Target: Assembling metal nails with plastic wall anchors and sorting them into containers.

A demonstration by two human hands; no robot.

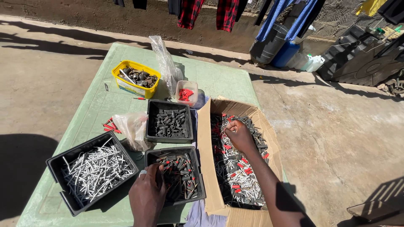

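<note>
My right hand (239, 135) reaches into an open cardboard box (205, 138) filled with several mixed small parts: red plugs, grey sleeves and silver pins. Its fingers are curled around small pieces there; what they grip is hidden. My left hand (147, 191) rests on the near black tray (198, 185) of dark sleeves with red-tipped pieces, fingers bent down into the parts. A ring shows on one finger.
A green plastic table (97, 101) carries a black tray of silver pins (94, 170), a black tray of dark sleeves (169, 122), a yellow tub (135, 78), a small clear tub of red plugs (186, 93) and clear plastic bags (164, 63). Buckets, hanging clothes and concrete ground lie behind.
</note>
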